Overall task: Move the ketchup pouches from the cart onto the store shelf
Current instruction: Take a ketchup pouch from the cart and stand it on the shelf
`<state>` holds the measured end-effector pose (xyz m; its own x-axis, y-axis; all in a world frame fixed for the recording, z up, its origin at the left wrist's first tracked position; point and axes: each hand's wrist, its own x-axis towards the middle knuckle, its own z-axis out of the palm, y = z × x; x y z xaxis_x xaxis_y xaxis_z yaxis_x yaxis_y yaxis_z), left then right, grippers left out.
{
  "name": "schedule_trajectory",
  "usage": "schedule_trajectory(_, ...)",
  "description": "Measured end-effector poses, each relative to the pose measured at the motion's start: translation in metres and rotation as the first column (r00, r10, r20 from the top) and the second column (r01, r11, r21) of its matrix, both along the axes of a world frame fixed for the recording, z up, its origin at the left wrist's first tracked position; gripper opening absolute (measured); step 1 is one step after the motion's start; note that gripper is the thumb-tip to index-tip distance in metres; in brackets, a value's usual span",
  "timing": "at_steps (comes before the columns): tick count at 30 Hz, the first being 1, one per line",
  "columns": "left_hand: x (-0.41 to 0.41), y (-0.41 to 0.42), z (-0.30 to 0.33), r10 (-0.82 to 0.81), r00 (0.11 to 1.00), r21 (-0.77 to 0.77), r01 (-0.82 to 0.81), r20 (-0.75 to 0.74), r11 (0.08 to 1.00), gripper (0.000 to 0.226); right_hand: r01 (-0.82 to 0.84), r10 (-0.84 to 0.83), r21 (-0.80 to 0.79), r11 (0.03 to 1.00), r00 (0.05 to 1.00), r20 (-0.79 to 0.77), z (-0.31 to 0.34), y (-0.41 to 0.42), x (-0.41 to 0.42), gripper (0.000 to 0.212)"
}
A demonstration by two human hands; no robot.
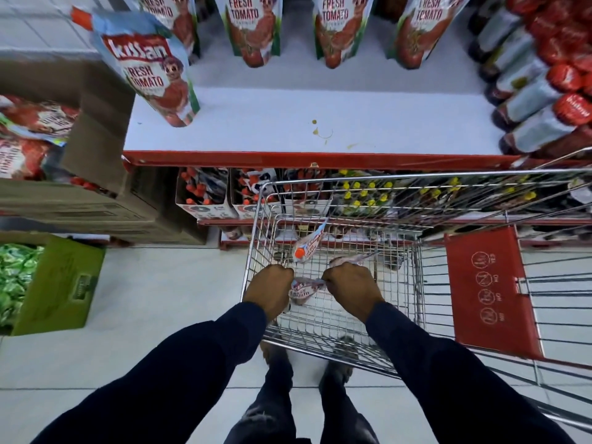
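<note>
Both my hands reach down inside the wire cart (256, 238). My left hand (268, 290) and my right hand (349, 288) are closed around the two ends of one ketchup pouch (304, 288) that lies between them. A second pouch (307, 246) with an orange cap leans upright in the cart just beyond my hands. Another bit of pouch (352, 259) shows past my right hand. On the white shelf (320, 123) above, a ketchup pouch (150, 68) stands at the left front and several more (253, 27) stand in a row at the back.
Ketchup bottles with red caps (541, 91) crowd the shelf's right end. An open cardboard box (89, 136) holding more pouches sits at the left, with a green carton (61, 283) on the floor below. The cart's red child-seat flap (490, 293) is at the right.
</note>
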<state>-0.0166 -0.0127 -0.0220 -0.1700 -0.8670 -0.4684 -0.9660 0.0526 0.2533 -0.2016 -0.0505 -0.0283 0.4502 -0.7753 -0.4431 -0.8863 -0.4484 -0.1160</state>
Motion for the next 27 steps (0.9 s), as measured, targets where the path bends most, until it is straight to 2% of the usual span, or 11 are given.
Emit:
schedule_trajectory(7,0.023,0.005,0.085,-0.029,0.982,-0.25,-0.019,-0.187,0.968,0.029,0.007,0.012,-0.075,0.997,0.97,0.244,0.103,-0.007,-0.019,0.027)
schedule_trajectory(15,0.05,-0.017,0.193,-0.011,0.966,-0.493,-0.122,-0.259,0.861,0.041,0.111,-0.026,-0.165,0.98,0.894,0.447,0.219,-0.034,-0.009,0.021)
schedule_trajectory(18,0.062,-0.031,0.222,-0.02,0.978,-0.593,-0.109,-0.206,0.798,0.041,0.127,0.001,-0.22,0.967,0.865,0.502,0.247,-0.049,-0.001,0.021)
schedule_trajectory(21,0.075,-0.049,0.253,-0.006,0.994,-0.686,-0.074,-0.113,0.724,0.029,0.163,0.038,-0.318,0.934,0.84,0.541,0.27,-0.067,0.013,0.017)
schedule_trajectory(27,0.107,-0.098,0.287,0.027,0.998,-0.776,-0.059,-0.055,0.628,0.018,0.223,0.08,-0.445,0.868,0.82,0.567,0.292,-0.115,0.05,0.017)
